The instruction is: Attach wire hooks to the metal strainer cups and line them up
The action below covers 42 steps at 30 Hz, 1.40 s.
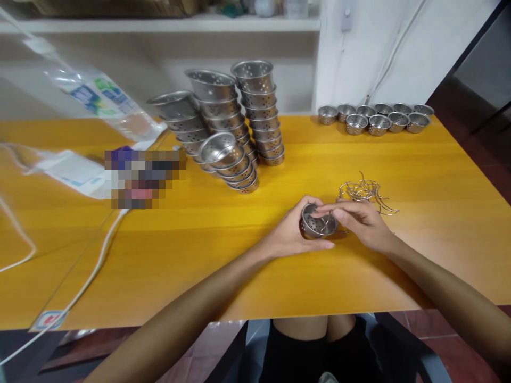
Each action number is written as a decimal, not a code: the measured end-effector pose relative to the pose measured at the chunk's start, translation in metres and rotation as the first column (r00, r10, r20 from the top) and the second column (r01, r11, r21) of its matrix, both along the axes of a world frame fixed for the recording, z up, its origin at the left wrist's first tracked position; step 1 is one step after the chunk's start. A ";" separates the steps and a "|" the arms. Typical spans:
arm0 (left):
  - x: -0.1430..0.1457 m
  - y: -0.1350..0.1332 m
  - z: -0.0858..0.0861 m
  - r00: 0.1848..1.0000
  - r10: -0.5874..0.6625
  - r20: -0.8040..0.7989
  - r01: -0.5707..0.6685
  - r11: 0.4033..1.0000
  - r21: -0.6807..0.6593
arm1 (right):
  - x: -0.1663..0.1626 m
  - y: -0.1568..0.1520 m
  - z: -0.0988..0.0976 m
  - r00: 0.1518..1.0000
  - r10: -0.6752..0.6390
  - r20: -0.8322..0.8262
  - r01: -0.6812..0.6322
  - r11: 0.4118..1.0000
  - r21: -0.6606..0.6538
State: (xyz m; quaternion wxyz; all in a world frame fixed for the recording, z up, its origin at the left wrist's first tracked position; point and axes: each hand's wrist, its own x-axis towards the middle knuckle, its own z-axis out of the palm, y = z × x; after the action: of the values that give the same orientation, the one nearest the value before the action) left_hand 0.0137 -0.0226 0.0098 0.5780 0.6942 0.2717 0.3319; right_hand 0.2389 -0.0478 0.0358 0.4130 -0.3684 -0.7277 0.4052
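Note:
My left hand (290, 230) is wrapped round the side of a small perforated metal cup (309, 230), holding it tilted just over the table with its mouth facing up and towards me. At the cup's right side, my right hand (365, 223) pinches a thin bent wire (326, 220). Part of that wire shows inside the cup, near the rim; whether it passes through a hole I cannot tell. The right fingertips reach over the cup's mouth. Just beyond the right hand lies a loose pile of curved wires (361, 190).
Leaning stacks of perforated cups (261, 114) stand at the back centre of the yellow table (159, 276). Several single cups (379, 125) sit in rows at the back right. On the left are a plastic bottle (107, 103), a white power strip (75, 173) and a white cable (101, 252).

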 end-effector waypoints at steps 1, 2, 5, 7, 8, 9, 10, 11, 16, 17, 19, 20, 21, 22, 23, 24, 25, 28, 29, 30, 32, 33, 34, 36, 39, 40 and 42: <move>0.000 0.001 0.000 1.000 -0.003 0.018 0.004 1.000 -0.030 | 0.000 0.000 -0.001 1.000 0.006 0.009 -0.006 1.000 -0.006; 0.001 0.001 0.000 1.000 -0.003 0.031 0.004 0.999 -0.054 | -0.001 0.001 -0.002 1.000 0.003 0.015 -0.003 1.000 -0.016; 0.001 0.002 -0.001 0.999 0.010 0.032 -0.008 0.996 -0.084 | -0.005 0.000 -0.007 0.999 -0.022 0.023 0.024 0.998 -0.066; 0.001 0.002 -0.001 1.000 0.011 0.023 -0.009 0.995 -0.094 | -0.007 -0.001 -0.010 1.000 -0.024 0.013 0.025 0.993 -0.117; 0.001 0.002 -0.001 1.000 0.010 0.026 -0.007 0.994 -0.106 | -0.009 -0.002 -0.010 1.000 -0.025 -0.003 0.024 0.990 -0.137; 0.001 0.002 -0.001 0.999 0.009 0.032 -0.005 0.993 -0.122 | -0.010 -0.002 -0.011 0.999 -0.030 -0.025 0.025 0.989 -0.149; 0.001 0.003 -0.002 0.999 0.011 0.040 -0.005 0.990 -0.140 | -0.012 -0.002 -0.011 0.998 -0.037 -0.048 0.029 0.988 -0.153; 0.002 0.003 -0.003 0.999 0.011 0.050 -0.003 0.987 -0.159 | -0.013 -0.003 -0.011 0.997 -0.047 -0.066 0.036 0.987 -0.155; 0.003 0.005 -0.009 0.995 0.017 0.095 0.002 0.981 -0.196 | -0.020 -0.005 -0.013 0.991 -0.089 -0.096 0.070 0.981 -0.182; 0.003 0.005 -0.010 0.995 0.017 0.099 0.002 0.981 -0.193 | -0.020 -0.005 -0.013 0.990 -0.097 -0.103 0.076 0.979 -0.190; 0.003 0.005 -0.011 0.995 0.014 0.099 0.004 0.983 -0.182 | -0.021 -0.004 -0.014 0.986 -0.116 -0.117 0.091 0.974 -0.206; 0.003 0.005 -0.011 0.995 0.012 0.098 0.005 0.984 -0.176 | -0.021 -0.004 -0.014 0.985 -0.123 -0.118 0.096 0.973 -0.212; 0.003 0.004 -0.011 0.995 0.010 0.096 0.007 0.985 -0.172 | -0.021 -0.004 -0.015 0.985 -0.126 -0.115 0.099 0.972 -0.213; 0.003 0.004 -0.011 0.996 0.006 0.092 0.010 0.986 -0.169 | -0.021 -0.004 -0.015 0.986 -0.125 -0.108 0.100 0.972 -0.212; 0.002 0.004 -0.010 0.996 0.003 0.092 0.012 0.986 -0.168 | -0.021 -0.004 -0.015 0.988 -0.121 -0.100 0.098 0.973 -0.209; 0.002 0.003 -0.009 0.996 -0.001 0.092 0.016 0.986 -0.168 | -0.022 -0.004 -0.015 0.989 -0.117 -0.091 0.096 0.974 -0.205; 0.002 0.003 -0.008 0.996 -0.005 0.089 0.020 0.986 -0.168 | -0.022 -0.004 -0.015 0.990 -0.113 -0.084 0.095 0.975 -0.201; 0.001 0.003 -0.007 0.997 -0.011 0.077 0.024 0.985 -0.171 | -0.023 -0.005 -0.015 0.991 -0.105 -0.086 0.086 0.974 -0.208; 0.001 0.003 -0.007 0.997 -0.012 0.076 0.025 0.984 -0.176 | -0.023 -0.005 -0.015 0.991 -0.097 -0.090 0.076 0.973 -0.217; 0.001 0.004 -0.007 0.997 -0.014 0.075 0.028 0.983 -0.181 | -0.023 -0.005 -0.015 0.992 -0.087 -0.095 0.063 0.972 -0.228; 0.001 0.004 -0.006 0.996 -0.015 0.083 0.030 0.982 -0.187 | -0.021 -0.004 -0.016 0.993 -0.057 -0.100 0.029 0.967 -0.255; 0.001 0.004 -0.006 0.996 -0.014 0.087 0.030 0.982 -0.187 | -0.020 -0.004 -0.016 0.994 -0.041 -0.098 0.013 0.964 -0.264; 0.001 0.004 -0.006 0.996 -0.013 0.087 0.030 0.982 -0.186 | -0.019 -0.003 -0.017 0.995 -0.031 -0.094 0.005 0.964 -0.267; 0.002 0.003 -0.004 0.996 -0.006 0.088 0.022 0.983 -0.183 | -0.018 -0.003 -0.020 0.996 -0.035 -0.088 0.013 0.971 -0.241; 0.003 0.001 -0.003 0.993 0.038 0.109 -0.019 0.986 -0.167 | -0.020 -0.005 -0.021 0.991 -0.073 -0.114 0.056 0.988 -0.143; 0.003 0.000 -0.002 0.991 0.055 0.123 -0.035 0.987 -0.157 | -0.020 -0.006 -0.020 0.988 -0.080 -0.131 0.064 0.991 -0.117; 0.004 -0.002 -0.001 0.986 0.074 0.147 -0.055 0.990 -0.131 | -0.022 -0.007 -0.018 0.984 -0.085 -0.156 0.068 0.992 -0.110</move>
State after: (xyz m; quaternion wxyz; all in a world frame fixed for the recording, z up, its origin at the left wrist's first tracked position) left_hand 0.0178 -0.0244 0.0088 0.6288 0.6197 0.2698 0.3844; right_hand 0.2173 -0.0551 0.0181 0.4659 -0.3833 -0.6553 0.4545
